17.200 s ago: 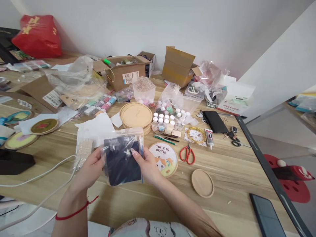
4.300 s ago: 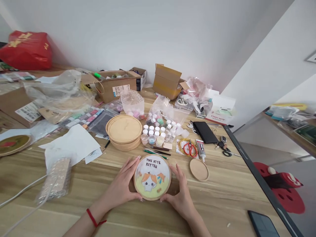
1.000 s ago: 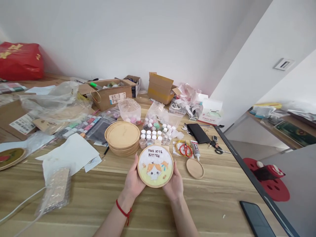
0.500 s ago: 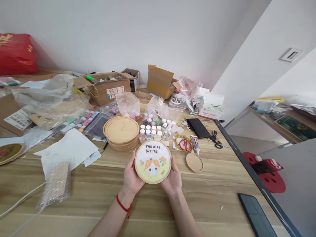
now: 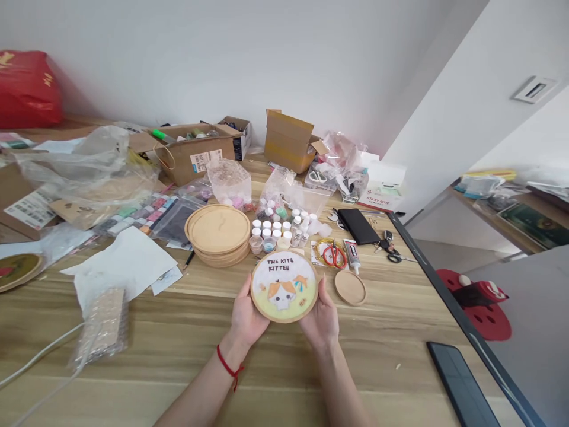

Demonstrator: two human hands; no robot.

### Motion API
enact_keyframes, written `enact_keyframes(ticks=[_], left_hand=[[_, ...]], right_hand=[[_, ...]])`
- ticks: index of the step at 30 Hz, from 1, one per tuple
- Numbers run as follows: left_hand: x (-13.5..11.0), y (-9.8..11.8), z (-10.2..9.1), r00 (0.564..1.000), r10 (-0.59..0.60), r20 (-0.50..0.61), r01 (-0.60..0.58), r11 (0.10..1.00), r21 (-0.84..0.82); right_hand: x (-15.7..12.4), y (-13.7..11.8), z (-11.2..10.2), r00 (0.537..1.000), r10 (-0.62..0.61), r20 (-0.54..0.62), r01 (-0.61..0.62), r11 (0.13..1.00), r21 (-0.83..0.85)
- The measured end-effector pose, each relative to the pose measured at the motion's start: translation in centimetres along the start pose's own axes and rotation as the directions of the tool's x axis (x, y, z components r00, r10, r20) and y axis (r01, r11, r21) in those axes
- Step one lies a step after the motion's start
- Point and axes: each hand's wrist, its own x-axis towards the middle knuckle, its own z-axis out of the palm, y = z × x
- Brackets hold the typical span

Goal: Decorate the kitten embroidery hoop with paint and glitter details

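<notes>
Between my two hands is a round wooden-framed picture (image 5: 284, 287) with a white and pale-yellow face, an orange-and-white kitten head and dark lettering on top. My left hand (image 5: 248, 315) grips its left edge, the thumb along the rim and the fingers beneath. On the opposite edge my right hand (image 5: 322, 317) grips it likewise, fingers partly hidden underneath. A red cord bracelet (image 5: 228, 363) circles my left wrist. Just beyond the picture stand several small white-capped jars (image 5: 267, 232). Left of them is a stack of round wooden plates (image 5: 217, 231), and a smaller wooden plate (image 5: 350, 288) lies to the right.
Red-handled pliers (image 5: 334, 255), a glue tube (image 5: 351, 256) and a black case (image 5: 358, 226) lie at the right. A phone (image 5: 462, 382) sits near the front right edge. Cardboard boxes (image 5: 288, 142) line the back. White paper (image 5: 127, 258) and a bubble-wrapped pack (image 5: 103, 323) lie left.
Both hands have shifted slightly right in view with the framed picture, which stays gripped and is tilted slightly differently. The camera view has also moved a little.
</notes>
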Motion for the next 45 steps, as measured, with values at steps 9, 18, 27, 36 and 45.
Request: enact_keyframes(ticks=[9, 18, 27, 36, 45], left_hand=[[-0.7, 1.8, 0.4, 0.979, 0.033, 0.200, -0.033, 0.999, -0.002], [-0.7, 2.0, 0.5, 0.981, 0.053, 0.186, -0.048, 0.998, -0.032], [-0.3, 2.0, -0.2, 0.988, 0.013, 0.152, -0.010, 1.000, -0.019], [-0.8, 2.1, 0.9, 0.999, 0.034, 0.022, -0.035, 0.999, 0.037], [-0.7, 2.2, 0.6, 0.999, 0.044, 0.031, -0.044, 0.999, 0.014]], right_hand=[[0.8, 1.4, -0.7, 0.999, 0.018, 0.036, -0.020, 0.998, 0.051], [0.6, 1.2, -0.6, 0.999, 0.023, 0.033, -0.025, 0.998, 0.058], [0.3, 1.2, -0.7, 0.999, -0.044, -0.005, 0.044, 0.999, 0.026], [0.7, 1.0, -0.8, 0.999, 0.017, -0.033, -0.016, 0.999, 0.035], [0.5, 0.8, -0.3, 0.999, 0.014, -0.032, -0.013, 1.000, 0.027]])
